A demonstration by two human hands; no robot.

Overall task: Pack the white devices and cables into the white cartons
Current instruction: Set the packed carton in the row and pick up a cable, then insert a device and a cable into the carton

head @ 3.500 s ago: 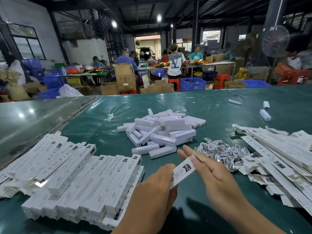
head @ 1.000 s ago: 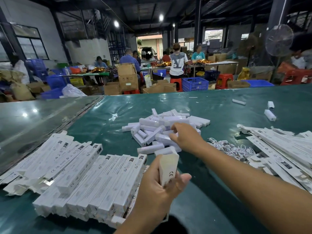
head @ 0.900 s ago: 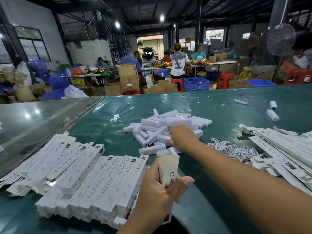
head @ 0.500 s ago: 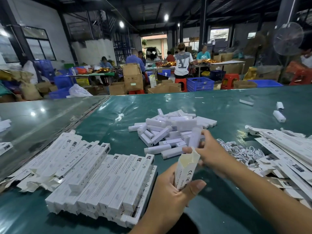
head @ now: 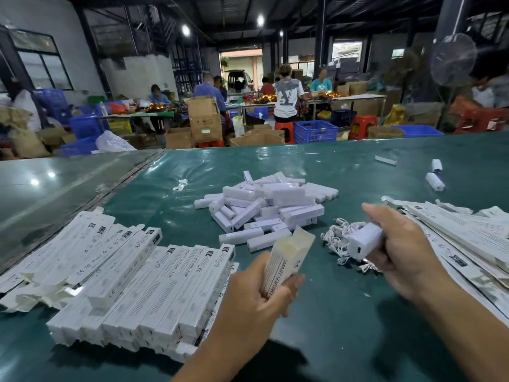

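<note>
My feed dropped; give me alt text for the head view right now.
The left hand holds an open white carton upright while the right hand grips a white device over the green table, near the cable pile.

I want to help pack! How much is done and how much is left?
Done: a big stack of packed cartons lies on the left. In hand: the left hand holds an open carton; the right hand grips a white device above the cables. Left: a pile of devices and flat cartons.
</note>
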